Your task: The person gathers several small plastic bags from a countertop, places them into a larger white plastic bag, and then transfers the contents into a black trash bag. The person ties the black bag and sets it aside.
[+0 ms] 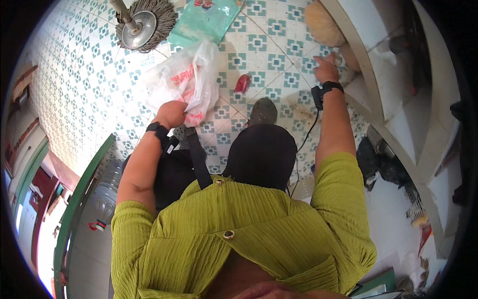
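My left hand (pixel 172 114) grips the edge of a thin white plastic bag (pixel 194 78) with red print, which hangs crumpled just above the floor. My right hand (pixel 327 69) reaches out to the right, fingers apart, beside the opening of a low pale shelf unit (pixel 368 74). Just past its fingers are a large round tan object (pixel 324 24), perhaps a pumpkin, and a smaller brownish rounded one (pixel 351 58). Whether the fingertips touch anything there is unclear. Between my hands, a small red piece (pixel 242 84), perhaps a wrapper, lies on the patterned tile floor (pixel 276 59).
A string mop (pixel 145 28) with a round metal plate stands at the upper left, next to a green plastic bag (pixel 209 18) on the floor. A large clear plastic bottle (pixel 107 192) is by a green frame (pixel 80 209). A black cable (pixel 312 130) hangs from my right wrist.
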A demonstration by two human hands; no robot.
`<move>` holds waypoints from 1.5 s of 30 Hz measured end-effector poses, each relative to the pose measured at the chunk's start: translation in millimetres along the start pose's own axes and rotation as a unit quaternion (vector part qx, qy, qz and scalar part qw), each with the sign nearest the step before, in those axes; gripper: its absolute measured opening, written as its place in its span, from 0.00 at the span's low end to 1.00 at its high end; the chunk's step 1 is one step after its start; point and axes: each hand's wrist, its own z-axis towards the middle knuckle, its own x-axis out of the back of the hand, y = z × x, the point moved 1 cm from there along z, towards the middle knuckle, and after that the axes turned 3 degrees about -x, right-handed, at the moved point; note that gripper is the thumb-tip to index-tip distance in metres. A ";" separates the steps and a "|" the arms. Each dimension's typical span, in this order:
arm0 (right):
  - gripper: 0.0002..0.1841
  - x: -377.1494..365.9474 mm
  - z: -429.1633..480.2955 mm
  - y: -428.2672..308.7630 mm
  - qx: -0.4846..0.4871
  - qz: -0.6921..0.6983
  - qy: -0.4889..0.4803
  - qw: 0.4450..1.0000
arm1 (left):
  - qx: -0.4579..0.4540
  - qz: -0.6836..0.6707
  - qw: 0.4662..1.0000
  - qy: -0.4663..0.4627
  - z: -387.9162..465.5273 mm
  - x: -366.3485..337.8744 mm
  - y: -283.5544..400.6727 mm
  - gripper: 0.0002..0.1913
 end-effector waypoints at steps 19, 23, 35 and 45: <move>0.34 88.3 -204.1 -116.0 0.177 0.521 -0.303 0.778 | -0.264 -0.005 0.899 0.350 -114.5 94.2 91.4 0.12; 0.30 154.5 -284.4 -158.6 0.228 0.421 -0.286 0.830 | -0.308 0.051 0.877 0.366 -168.1 115.4 141.0 0.11; 0.14 293.5 -500.0 -124.9 0.155 0.672 0.038 0.723 | -0.276 -0.106 0.888 0.351 -409.4 146.7 152.5 0.09; 0.16 423.8 -651.6 -99.5 0.280 0.671 0.161 0.667 | -0.064 -0.089 0.692 0.714 -559.5 242.9 143.4 0.43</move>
